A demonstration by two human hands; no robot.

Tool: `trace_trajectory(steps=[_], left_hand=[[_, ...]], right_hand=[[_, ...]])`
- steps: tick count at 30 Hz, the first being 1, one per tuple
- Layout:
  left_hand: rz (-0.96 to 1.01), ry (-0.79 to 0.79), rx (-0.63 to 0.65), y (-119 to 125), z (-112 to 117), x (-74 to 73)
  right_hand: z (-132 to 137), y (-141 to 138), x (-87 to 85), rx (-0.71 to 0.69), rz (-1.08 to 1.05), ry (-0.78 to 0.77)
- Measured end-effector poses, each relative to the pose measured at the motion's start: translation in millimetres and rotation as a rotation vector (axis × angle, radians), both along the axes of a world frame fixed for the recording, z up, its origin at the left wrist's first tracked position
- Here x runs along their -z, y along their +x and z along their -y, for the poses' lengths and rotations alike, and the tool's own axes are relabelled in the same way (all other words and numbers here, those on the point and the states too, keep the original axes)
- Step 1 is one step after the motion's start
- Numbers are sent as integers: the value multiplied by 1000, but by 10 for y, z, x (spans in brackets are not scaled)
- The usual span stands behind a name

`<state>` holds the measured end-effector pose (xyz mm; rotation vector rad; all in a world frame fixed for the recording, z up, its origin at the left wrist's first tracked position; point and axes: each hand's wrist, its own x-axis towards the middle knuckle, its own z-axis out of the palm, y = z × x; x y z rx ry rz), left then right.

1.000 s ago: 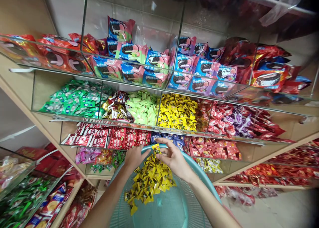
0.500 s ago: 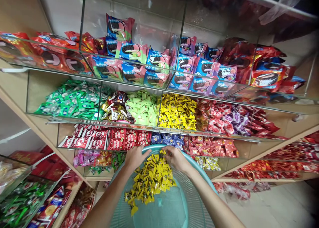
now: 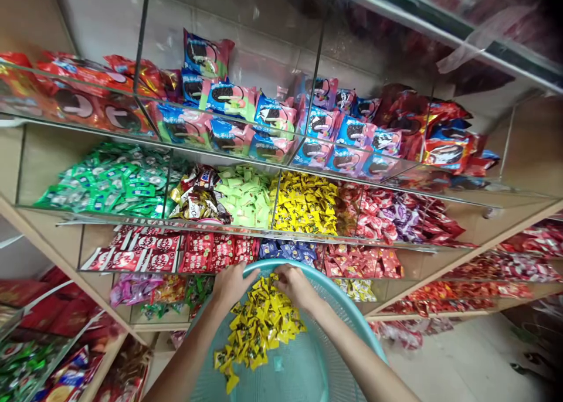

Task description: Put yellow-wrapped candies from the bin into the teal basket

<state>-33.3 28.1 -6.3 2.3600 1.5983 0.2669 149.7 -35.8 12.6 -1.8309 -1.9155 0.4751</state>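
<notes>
A round teal plastic basket (image 3: 349, 317) is tilted against the lower shelves, its inside facing me. Yellow-wrapped candies (image 3: 264, 320) lie in a loose heap on its far and left part, with bare teal bottom below them. At the far left of the rim is my left hand (image 3: 231, 285), closed on the basket with the thumb on the inner side and the other fingers mostly hidden. My right hand (image 3: 297, 285) is just inside the rim, fingers curled by the top of the heap; what they hold, if anything, is hidden.
Beyond the basket, glass-fronted shelves hold yellow candies (image 3: 305, 205), green packets (image 3: 116, 182), light green packets (image 3: 246, 197) and red packets (image 3: 200, 252). Higher up sit blue and pink cookie packs (image 3: 231, 100). More bins (image 3: 39, 355) stand at lower left; tiled floor (image 3: 422, 367) shows at right.
The whole view has shifted, so the shelves appear a little further left. Both hands and the basket appear slightly left and lower. The candy heap looks much the same.
</notes>
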Motion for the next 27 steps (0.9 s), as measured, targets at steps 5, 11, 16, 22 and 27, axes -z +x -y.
trace_trajectory(steps=[5,11,16,22,27], left_hand=[[4,7,-8,-4,-15,9],[-14,-18,-34,-2,-20,-21],[-28,-54,-63,34,12,-70],[-44,-53,-99,85,23,-124],[-41,-122,-107,95,13,-157]], right_hand=[[67,-95,-194,36,139,20],[22,2,-808,88,116,366],[-8,126,-1063,101,113,438],[-72,351,-1321,198,35,544],[-262,634,-1445,345,280,323]])
